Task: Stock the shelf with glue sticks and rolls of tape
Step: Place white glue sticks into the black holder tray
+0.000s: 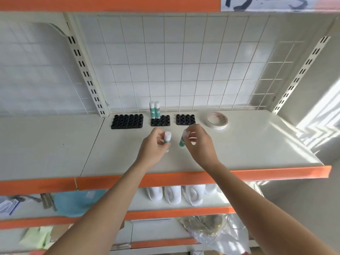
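Glue sticks are what you carry, one per hand, at mid-frame just below the black holders. Your left hand (156,142) curls round a white-capped glue stick (167,138), held upright, likely so it can drop straight into the middle holder (160,122), where two sticks (154,109) already stand. Your right hand (197,142) pinches a second, tilted stick (182,139) at its cap. A tape roll (217,120) lies flat on the shelf (257,144), right of centre.

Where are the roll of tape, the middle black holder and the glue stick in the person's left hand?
roll of tape (217,120): head view, on its flat top face.
middle black holder (161,122): head view, on its empty sockets.
glue stick in left hand (167,137): head view, just below its white cap.
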Available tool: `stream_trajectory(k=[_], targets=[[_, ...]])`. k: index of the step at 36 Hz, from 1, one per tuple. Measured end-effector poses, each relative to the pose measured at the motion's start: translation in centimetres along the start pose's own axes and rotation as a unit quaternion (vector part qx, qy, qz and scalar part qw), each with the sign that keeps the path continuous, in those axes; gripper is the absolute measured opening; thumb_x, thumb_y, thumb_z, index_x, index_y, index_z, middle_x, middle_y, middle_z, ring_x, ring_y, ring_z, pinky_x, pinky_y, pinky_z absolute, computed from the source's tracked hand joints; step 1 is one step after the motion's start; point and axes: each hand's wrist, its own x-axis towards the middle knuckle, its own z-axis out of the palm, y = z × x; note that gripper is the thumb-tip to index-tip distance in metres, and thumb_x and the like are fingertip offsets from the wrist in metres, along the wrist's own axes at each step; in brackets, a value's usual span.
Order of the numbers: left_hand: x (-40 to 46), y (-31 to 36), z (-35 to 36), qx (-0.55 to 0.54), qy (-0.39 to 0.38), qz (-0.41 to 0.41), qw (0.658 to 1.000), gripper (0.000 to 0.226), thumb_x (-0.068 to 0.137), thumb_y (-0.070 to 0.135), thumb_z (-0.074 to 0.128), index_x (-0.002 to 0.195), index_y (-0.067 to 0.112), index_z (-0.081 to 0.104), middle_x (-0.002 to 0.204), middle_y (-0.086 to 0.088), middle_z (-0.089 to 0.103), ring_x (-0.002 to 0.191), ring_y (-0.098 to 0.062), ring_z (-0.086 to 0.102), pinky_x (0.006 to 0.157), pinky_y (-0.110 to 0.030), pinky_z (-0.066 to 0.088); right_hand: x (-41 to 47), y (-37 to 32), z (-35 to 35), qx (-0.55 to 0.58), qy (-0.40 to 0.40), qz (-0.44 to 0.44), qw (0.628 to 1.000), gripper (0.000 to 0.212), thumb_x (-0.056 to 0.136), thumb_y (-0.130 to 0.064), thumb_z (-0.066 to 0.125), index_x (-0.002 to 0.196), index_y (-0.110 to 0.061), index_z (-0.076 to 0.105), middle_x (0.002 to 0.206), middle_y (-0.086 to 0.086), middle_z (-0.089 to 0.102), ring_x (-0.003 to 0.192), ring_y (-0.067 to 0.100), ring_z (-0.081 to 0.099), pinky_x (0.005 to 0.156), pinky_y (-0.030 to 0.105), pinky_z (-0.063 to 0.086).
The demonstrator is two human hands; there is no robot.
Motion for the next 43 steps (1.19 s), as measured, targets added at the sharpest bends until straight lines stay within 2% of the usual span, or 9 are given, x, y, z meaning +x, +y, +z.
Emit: stream_trajectory(k=[4, 8, 14, 21, 24, 30, 36, 40, 43], targets=[[0.8, -0.6, 0.4, 0.002, 0.002, -0.003, 1.000, 0.017, 0.087, 0.009, 0.065, 0.098, 0.015, 0.053, 0.088, 0.008, 0.062, 0.068, 0.011, 0.058, 0.061, -0.004, 0.041, 0.9, 0.6, 1.2, -0.009, -0.006, -0.008, 1.000, 0.018, 0.090, -0.008, 0.055, 0.092, -0.024, 0.049, 0.095, -0.002, 0.061, 0.083, 0.017, 0.065, 0.081, 0.040, 0.055], [1.7, -1.0, 0.7, 0.005, -0.009, 0.010, 1.000, 0.020, 0.089, 0.010, 0.064, 0.099, 0.020, 0.050, 0.088, 0.010, 0.060, 0.075, 0.002, 0.058, 0.062, -0.004, 0.040, 1.4, 0.7, 2.5, -0.015, 0.001, -0.011, 1.000, 0.015, 0.091, -0.006, 0.056, 0.101, -0.017, 0.053, 0.102, 0.000, 0.060, 0.086, 0.017, 0.064, 0.082, 0.041, 0.054], [2.4, -1.9, 0.7, 0.050, -0.042, 0.031, 0.997, 0.021, 0.085, 0.016, 0.066, 0.096, 0.020, 0.049, 0.093, 0.006, 0.063, 0.086, -0.013, 0.062, 0.076, -0.032, 0.049, 0.7, 0.8, 3.4, -0.038, -0.006, 0.011, 0.999, 0.023, 0.092, -0.013, 0.058, 0.108, -0.024, 0.046, 0.104, -0.007, 0.060, 0.086, 0.010, 0.063, 0.080, 0.039, 0.053], [2.5, -2.4, 0.4, 0.088, -0.081, 0.044, 0.992, 0.023, 0.084, 0.014, 0.065, 0.087, 0.022, 0.044, 0.089, 0.006, 0.056, 0.085, -0.016, 0.057, 0.071, -0.030, 0.043, 0.5, 0.6, 3.6, -0.057, -0.012, 0.041, 0.997, 0.027, 0.092, -0.018, 0.059, 0.113, -0.027, 0.044, 0.101, -0.007, 0.062, 0.085, 0.011, 0.064, 0.078, 0.039, 0.053], [2.6, -2.9, 0.1, 0.114, -0.097, 0.063, 0.987, 0.021, 0.085, 0.015, 0.066, 0.094, 0.018, 0.047, 0.094, 0.006, 0.053, 0.090, -0.014, 0.052, 0.072, -0.026, 0.038, 0.8, 0.3, 3.6, -0.062, -0.013, 0.043, 0.997, 0.024, 0.093, -0.017, 0.058, 0.112, -0.025, 0.045, 0.097, -0.006, 0.063, 0.084, 0.012, 0.063, 0.080, 0.039, 0.052], [2.8, -4.9, -1.3, 0.223, -0.116, 0.113, 0.961, 0.035, 0.088, 0.013, 0.061, 0.122, 0.007, 0.054, 0.121, -0.007, 0.055, 0.119, -0.025, 0.044, 0.094, -0.033, 0.040, 1.8, 0.3, 3.5, -0.052, -0.003, 0.034, 0.998, 0.018, 0.092, -0.014, 0.057, 0.104, -0.024, 0.047, 0.089, -0.004, 0.066, 0.082, 0.014, 0.064, 0.078, 0.040, 0.053], [2.1, -6.8, -0.8, 0.330, -0.037, 0.169, 0.928, 0.028, 0.084, 0.023, 0.044, 0.097, 0.010, 0.066, 0.095, -0.008, 0.060, 0.093, -0.033, 0.056, 0.079, -0.043, 0.048, 4.8, 0.2, 3.7, -0.029, 0.011, 0.022, 0.999, 0.021, 0.091, -0.009, 0.061, 0.106, -0.016, 0.048, 0.091, -0.005, 0.063, 0.082, 0.014, 0.064, 0.077, 0.032, 0.054], [1.9, -7.4, -0.2, 0.343, -0.022, 0.185, 0.921, 0.036, 0.087, 0.028, 0.030, 0.097, 0.013, 0.061, 0.097, -0.005, 0.058, 0.089, -0.029, 0.054, 0.081, -0.044, 0.045, 7.2, -0.2, 4.4, -0.012, 0.016, 0.026, 0.999, 0.021, 0.091, -0.009, 0.061, 0.102, -0.021, 0.047, 0.086, -0.012, 0.063, 0.081, 0.004, 0.063, 0.075, 0.021, 0.052], [2.0, -7.5, -0.3, 0.335, -0.026, 0.183, 0.924, 0.036, 0.086, 0.029, 0.028, 0.097, 0.015, 0.060, 0.098, -0.004, 0.056, 0.090, -0.027, 0.052, 0.083, -0.044, 0.044, 8.7, -0.4, 5.2, -0.003, 0.012, 0.049, 0.999, 0.019, 0.091, -0.012, 0.061, 0.101, -0.021, 0.048, 0.089, -0.008, 0.065, 0.082, 0.011, 0.066, 0.074, 0.025, 0.053]])
